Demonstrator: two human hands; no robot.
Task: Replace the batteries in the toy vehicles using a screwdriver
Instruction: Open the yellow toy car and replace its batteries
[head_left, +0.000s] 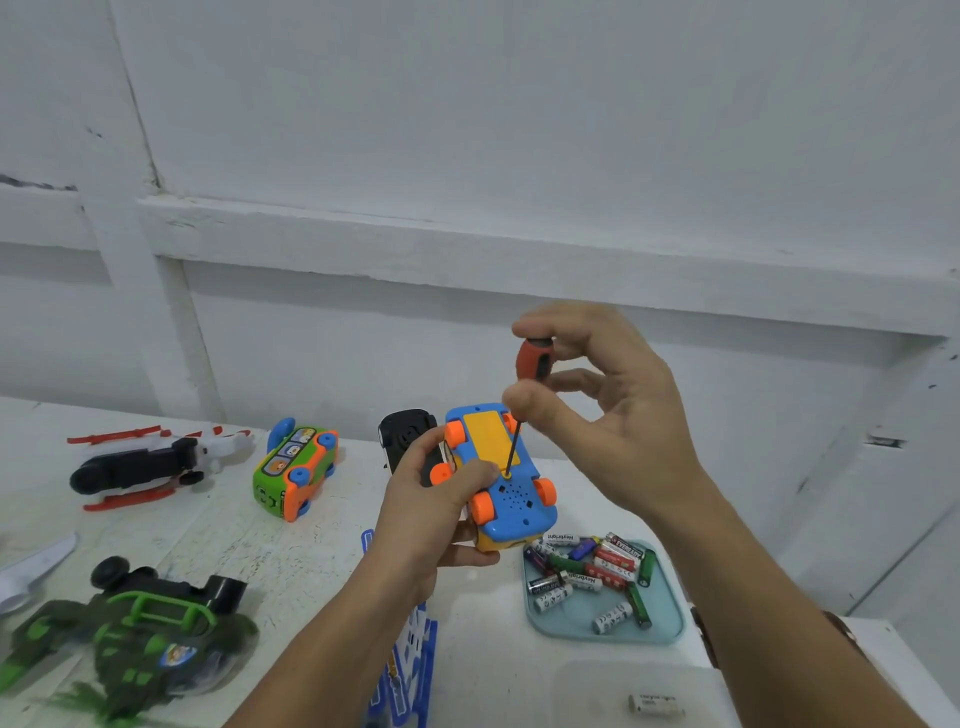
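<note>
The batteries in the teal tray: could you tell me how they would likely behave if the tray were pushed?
The batteries are smooth cylinders heaped loosely on their sides, so they would probably roll and shift. The tray has a low rim that would likely keep most inside under a gentle push. Rigid and compact, they are probably heavy for their size.

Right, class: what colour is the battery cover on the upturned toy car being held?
Yellow; the battery cover shows best in the head view.
</note>
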